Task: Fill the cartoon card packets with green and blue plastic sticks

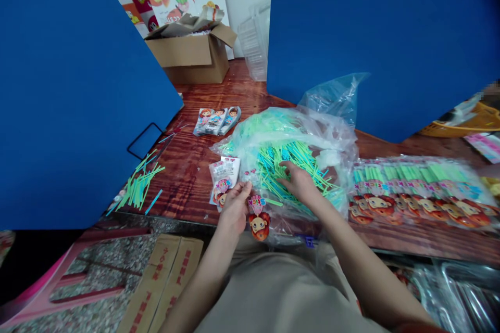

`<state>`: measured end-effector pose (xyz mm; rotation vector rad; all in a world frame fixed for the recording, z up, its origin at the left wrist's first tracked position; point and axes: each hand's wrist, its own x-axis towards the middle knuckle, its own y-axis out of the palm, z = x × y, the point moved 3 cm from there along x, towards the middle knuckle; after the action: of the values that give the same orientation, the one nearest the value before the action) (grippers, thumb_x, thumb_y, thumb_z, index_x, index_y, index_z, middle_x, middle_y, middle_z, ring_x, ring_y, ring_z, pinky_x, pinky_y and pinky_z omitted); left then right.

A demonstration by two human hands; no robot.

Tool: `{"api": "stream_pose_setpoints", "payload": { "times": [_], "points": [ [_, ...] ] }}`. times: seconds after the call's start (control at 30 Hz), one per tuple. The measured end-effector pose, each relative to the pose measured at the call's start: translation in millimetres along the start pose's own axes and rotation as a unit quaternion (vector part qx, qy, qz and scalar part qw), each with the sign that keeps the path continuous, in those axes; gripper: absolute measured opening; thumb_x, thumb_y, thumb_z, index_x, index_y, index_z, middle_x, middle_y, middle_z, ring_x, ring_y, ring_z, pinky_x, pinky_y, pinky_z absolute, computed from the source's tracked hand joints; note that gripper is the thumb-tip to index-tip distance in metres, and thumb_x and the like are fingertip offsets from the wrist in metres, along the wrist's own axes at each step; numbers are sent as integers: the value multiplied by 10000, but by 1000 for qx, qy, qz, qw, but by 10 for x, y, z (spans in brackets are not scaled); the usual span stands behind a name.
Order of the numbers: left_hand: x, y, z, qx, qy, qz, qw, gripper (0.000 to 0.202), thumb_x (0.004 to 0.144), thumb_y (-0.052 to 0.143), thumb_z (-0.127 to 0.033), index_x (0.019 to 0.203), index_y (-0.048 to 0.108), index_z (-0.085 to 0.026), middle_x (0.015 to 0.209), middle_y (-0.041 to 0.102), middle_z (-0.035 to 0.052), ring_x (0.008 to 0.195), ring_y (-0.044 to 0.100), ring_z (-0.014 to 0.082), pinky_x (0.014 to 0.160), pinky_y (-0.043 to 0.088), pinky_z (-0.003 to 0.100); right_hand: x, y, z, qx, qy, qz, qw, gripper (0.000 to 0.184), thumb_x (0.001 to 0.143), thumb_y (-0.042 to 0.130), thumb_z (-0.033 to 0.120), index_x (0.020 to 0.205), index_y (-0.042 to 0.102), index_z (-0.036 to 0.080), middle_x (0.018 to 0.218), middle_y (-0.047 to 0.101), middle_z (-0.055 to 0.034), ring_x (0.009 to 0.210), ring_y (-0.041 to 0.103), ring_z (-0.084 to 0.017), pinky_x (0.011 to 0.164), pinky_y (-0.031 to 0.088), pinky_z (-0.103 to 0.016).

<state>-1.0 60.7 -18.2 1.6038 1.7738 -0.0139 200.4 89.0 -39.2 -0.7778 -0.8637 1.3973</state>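
My left hand (pixel 236 210) pinches a small clear pouch (pixel 258 218) printed with a red-haired cartoon figure and the word "Stick". Beside it lies a stack of similar pouches (pixel 225 177). My right hand (pixel 299 181) reaches over a heap of thin green and blue plastic sticks (pixel 291 153), thumb and index finger apart with nothing visible between them; its other fingers are partly hidden. The heap sits in a large clear plastic bag (pixel 332 135) that is spread open on the brown wooden table (pixel 175 166).
Loose sticks (pixel 136 187) lie at the table's left edge. Filled pouches (pixel 414 192) overlap in a row on the right. Cartoon packets (pixel 217 120) rest behind the bag. An open cardboard box (pixel 191 57) stands at the back, and blue panels (pixel 78 88) flank the table.
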Motion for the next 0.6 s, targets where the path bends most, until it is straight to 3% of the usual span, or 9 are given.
{"api": "stream_pose_setpoints", "payload": {
  "times": [0.13, 0.27, 0.37, 0.47, 0.6],
  "points": [
    [-6, -27, -63, -33, -7, -16, 999, 470, 496, 934, -377, 773, 616, -172, 666, 628, -43, 584, 589, 110, 570, 506, 246, -94, -83, -29, -31, -5, 0, 1000, 473, 867, 638, 360, 1271, 565, 125, 1152, 628, -149, 910, 671, -243, 784, 477, -318],
    [-16, 2, -85, -56, 9, -6, 998, 469, 468, 951, -341, 770, 639, -167, 748, 669, -22, 682, 625, 103, 639, 516, 209, -123, -110, 52, -120, 17, 88, 989, 381, 888, 620, 392, 1157, 640, 123, 1147, 607, -159, 924, 679, -258, 802, 477, -321],
    [-16, 10, -24, -3, 5, 8, 1000, 451, 466, 943, -362, 701, 615, -161, 623, 587, -45, 535, 524, 76, 507, 437, 195, -66, -104, 173, -169, 11, 118, 978, 306, 903, 608, 333, 1110, 661, 113, 1166, 599, -185, 952, 684, -278, 797, 473, -323],
    [-1, -15, 33, 57, 53, 2, 997, 442, 516, 905, -428, 648, 572, -169, 547, 493, -68, 472, 412, 64, 447, 332, 196, 8, -77, 239, -179, 9, 136, 974, 236, 893, 620, 262, 1039, 680, 87, 1120, 623, -215, 899, 697, -282, 760, 473, -329],
    [2, -13, 97, 133, 130, 13, 982, 395, 612, 837, -453, 633, 551, -180, 559, 456, -65, 525, 386, 80, 519, 329, 211, 47, -25, 238, -167, -6, 146, 975, 149, 881, 606, 179, 961, 694, 89, 1019, 662, -204, 853, 694, -270, 734, 461, -322]
  ]
}}
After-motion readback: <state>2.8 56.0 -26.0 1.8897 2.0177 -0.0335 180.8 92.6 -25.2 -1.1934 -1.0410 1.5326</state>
